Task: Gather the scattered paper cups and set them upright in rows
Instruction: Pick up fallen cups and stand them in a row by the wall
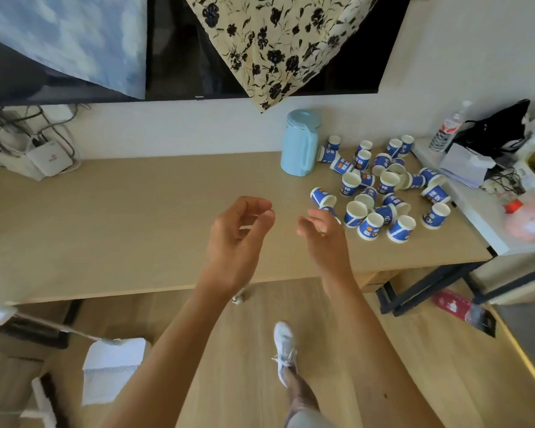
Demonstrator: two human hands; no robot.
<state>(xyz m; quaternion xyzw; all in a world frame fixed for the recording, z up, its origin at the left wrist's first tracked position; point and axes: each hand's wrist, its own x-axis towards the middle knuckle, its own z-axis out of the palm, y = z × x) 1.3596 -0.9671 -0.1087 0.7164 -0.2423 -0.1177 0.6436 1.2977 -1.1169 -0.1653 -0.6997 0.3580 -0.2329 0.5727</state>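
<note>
Left hand and right hand, fingers loosely curled, empty, hover over light wooden table beside scattered blue-and-white paper cups.

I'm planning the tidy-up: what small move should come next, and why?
Probably move the right hand forward to the tipped cup just beyond it: that hand holds nothing, and this cup lies on its side, not yet upright.

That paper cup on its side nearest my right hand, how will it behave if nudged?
The paper cup lies on its side and tapers, so it would probably roll in a curve. Thin paper, seemingly empty: likely light, easily crushed.
</note>
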